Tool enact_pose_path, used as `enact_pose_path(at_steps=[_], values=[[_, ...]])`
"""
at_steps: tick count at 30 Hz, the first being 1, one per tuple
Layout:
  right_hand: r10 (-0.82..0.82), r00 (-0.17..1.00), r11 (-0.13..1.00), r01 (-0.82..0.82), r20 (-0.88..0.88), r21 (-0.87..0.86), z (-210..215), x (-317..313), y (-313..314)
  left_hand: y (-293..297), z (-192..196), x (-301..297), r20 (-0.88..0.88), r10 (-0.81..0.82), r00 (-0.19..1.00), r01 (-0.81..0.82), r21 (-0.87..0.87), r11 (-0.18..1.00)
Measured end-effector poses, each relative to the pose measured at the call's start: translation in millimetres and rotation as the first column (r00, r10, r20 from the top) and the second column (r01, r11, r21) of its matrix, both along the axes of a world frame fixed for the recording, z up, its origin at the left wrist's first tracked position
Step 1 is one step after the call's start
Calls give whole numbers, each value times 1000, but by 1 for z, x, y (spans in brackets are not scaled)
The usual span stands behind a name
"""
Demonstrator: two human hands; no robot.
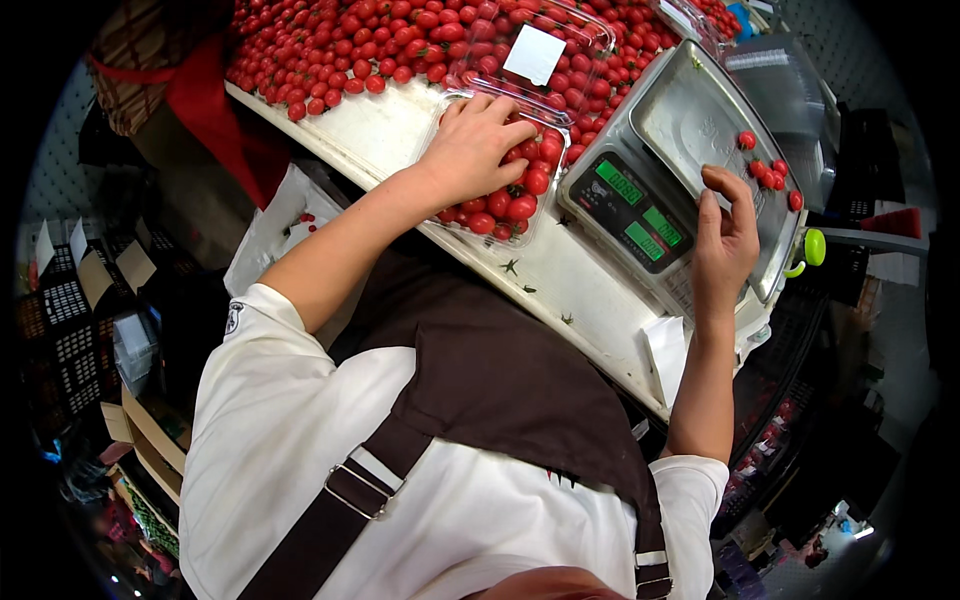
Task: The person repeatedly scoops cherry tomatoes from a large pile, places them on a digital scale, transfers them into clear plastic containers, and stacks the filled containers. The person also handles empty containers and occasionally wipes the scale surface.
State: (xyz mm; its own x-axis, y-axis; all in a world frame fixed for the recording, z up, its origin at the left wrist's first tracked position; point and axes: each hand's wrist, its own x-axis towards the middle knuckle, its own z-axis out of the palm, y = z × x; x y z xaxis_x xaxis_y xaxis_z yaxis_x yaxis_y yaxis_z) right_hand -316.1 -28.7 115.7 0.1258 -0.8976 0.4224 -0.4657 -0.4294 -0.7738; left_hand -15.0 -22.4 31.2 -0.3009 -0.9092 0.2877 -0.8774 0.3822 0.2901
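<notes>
My left hand [474, 145] rests on cherry tomatoes [520, 207] in a clear plastic clamshell box [548, 195], its fingers spread and bent over the fruit. The box stands at the table's near edge, with its lid [590, 40] folded back over the tomato heap and a blank white label [534, 55] on it. At the right, my right hand [727, 235] hovers by the near side of a digital scale [625, 215]. Its thumb and forefinger curl toward each other, tips slightly apart, with nothing visible between them. Several loose tomatoes [768, 175] lie on the scale's metal pan [690, 125].
A large heap of cherry tomatoes [350, 45] covers the far side of the white table [340, 135]. Green stem bits [510, 267] lie near its edge. Stacked clear boxes [790, 95] stand beyond the scale. Black crates [75, 345] and an open carton [150, 440] are at left.
</notes>
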Motion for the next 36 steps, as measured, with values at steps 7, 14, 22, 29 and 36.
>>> enact_pose_path(at_steps=[7, 14, 22, 29, 36], values=[[-42, 998, 999, 40, 46, 24, -7, -21, 9, -6, 8, -23, 132, 92, 987, -104, 86, 991], [-78, 991, 997, 77, 110, 19, -10, -36, 14, -17, 6, 6, -233, -61, 971, 113, 218, 969], [-96, 988, 995, 92, 121, 40, -14, -44, 15, -19, 6, 6, -194, -77, 978, 130, 276, 952], [-119, 984, 992, 112, 130, 58, -14, -48, 17, -20, 4, 1, -185, -53, 981, 106, 288, 952], [-148, 980, 987, 139, 134, 75, -8, -60, 11, -15, 9, -3, -114, -76, 991, 104, 258, 960]])
